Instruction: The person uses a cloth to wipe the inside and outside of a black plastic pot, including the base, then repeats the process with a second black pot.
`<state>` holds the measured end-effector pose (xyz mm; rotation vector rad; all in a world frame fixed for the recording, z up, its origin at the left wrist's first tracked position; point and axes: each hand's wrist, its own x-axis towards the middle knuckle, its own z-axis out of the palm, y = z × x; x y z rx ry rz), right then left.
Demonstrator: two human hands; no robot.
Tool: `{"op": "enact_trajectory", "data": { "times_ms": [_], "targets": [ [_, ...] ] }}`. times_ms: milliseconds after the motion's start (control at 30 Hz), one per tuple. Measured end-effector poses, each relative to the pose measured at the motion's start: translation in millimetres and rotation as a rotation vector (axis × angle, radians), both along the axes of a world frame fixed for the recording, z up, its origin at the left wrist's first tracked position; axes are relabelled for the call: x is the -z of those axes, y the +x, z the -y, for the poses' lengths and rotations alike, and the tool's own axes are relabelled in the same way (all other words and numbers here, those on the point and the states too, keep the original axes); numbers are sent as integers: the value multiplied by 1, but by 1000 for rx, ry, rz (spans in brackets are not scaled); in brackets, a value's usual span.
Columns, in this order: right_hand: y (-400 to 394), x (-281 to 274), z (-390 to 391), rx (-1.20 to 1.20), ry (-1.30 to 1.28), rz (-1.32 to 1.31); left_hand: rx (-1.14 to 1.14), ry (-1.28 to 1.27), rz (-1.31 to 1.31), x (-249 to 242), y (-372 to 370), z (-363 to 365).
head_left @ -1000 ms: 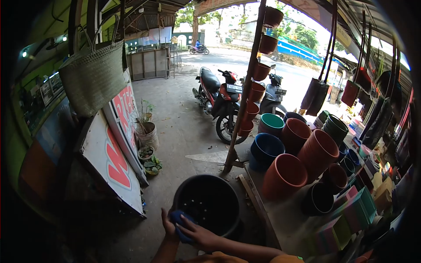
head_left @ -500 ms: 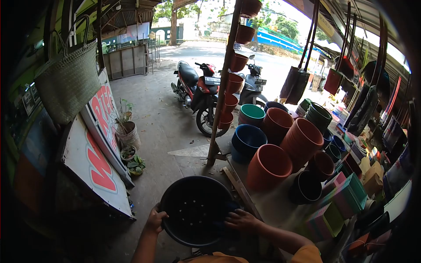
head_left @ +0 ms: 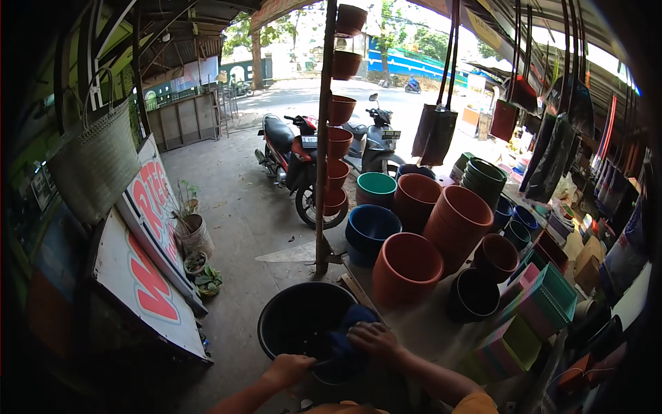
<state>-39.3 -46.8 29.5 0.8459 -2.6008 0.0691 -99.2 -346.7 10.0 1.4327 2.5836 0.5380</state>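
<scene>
A large black plant pot point(head_left: 293, 307) is in front of me, its mouth turned up toward me and small light holes showing in its bottom. My left hand point(head_left: 289, 370) is closed over the near rim of the pot. In my right hand point(head_left: 374, 338) is a bunched dark blue cloth point(head_left: 352, 324), pressed against the pot's right side at the rim. The fingers of the right hand lie over the cloth and partly hide it. What supports the pot from below cannot be seen.
Stacks of terracotta-coloured pots point(head_left: 408, 265) stand on the right, beside a blue pot point(head_left: 373, 224) and a pastel basket point(head_left: 514, 345). A post point(head_left: 322, 172) with hanging pots rises ahead. Signboards point(head_left: 141, 276) lean at left. Motorcycles point(head_left: 300, 155) are parked beyond.
My left hand has moved from the pot's left side to its near rim. The blue cloth under my right hand now shows plainly at the right rim. The camera view has shifted slightly.
</scene>
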Motion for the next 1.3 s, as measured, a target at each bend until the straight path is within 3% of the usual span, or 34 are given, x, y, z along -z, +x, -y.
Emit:
{"op": "enact_trajectory", "data": {
  "times_ms": [67,133,200,233,300,467,567,600,667,800,900,967,1033,1067,1133,1200,1300],
  "targets": [
    [5,-2,-19,108,-117,-17,-16,1,90,-14,3,-6],
    [9,-5,-33,370,-599,137,-33,3,172,-19,3,-14],
    [13,-4,-35,378,-571,84,-186,279,494,-3,0,-21],
    [15,-5,-32,381,-539,39,-183,279,491,4,0,-28],
    [31,-11,1,315,-474,141,-422,765,890,15,2,-47],
    [51,-5,69,92,6,227,-515,792,912,2,6,-64],
    [43,-27,61,92,94,274,-505,851,891,2,7,-68],
    [39,-34,56,92,95,275,-505,878,907,0,8,-68],
    [28,-51,45,50,-141,235,-434,862,970,-14,9,-64],
    [9,-95,19,108,-166,299,-304,689,1139,-24,-2,-49],
    [-21,-85,-28,87,-316,396,-224,651,1156,-23,-9,-39],
    [-37,-69,-62,-94,-879,651,-218,691,1195,-33,-9,-36],
    [-25,-78,-79,365,-1506,1135,-210,728,1236,-38,-7,-32],
    [-22,-71,-88,366,-1507,1131,-208,804,1261,-38,-7,-31],
    [-22,-35,-106,258,-2119,1067,-203,882,1282,-39,-10,-31],
    [-13,6,-113,165,-2200,1124,-277,1112,1421,-41,-9,-35],
    [6,55,-89,-48,-2292,747,-371,1247,1414,-61,-7,-54]
  ]
}}
